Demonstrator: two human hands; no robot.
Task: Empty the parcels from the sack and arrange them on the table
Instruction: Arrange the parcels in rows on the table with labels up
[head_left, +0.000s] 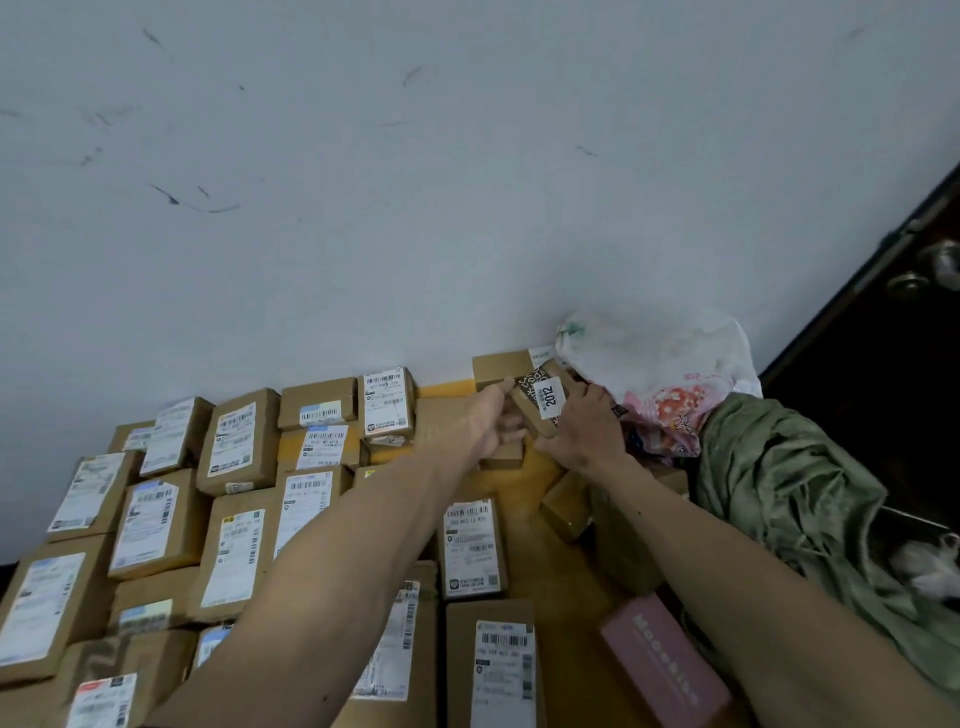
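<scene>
Small parcel (550, 399) held in both hands, right of frame centre.
The parcel is gripped by curled fingers of the left hand (494, 418) and right hand (584, 434) above the table (524, 486); labelled parcels (156, 519) are ranged lower left, green sack (779, 499) right.

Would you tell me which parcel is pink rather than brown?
The pink box with pale lettering, nearest the camera on the right; the rest are brown.
</scene>
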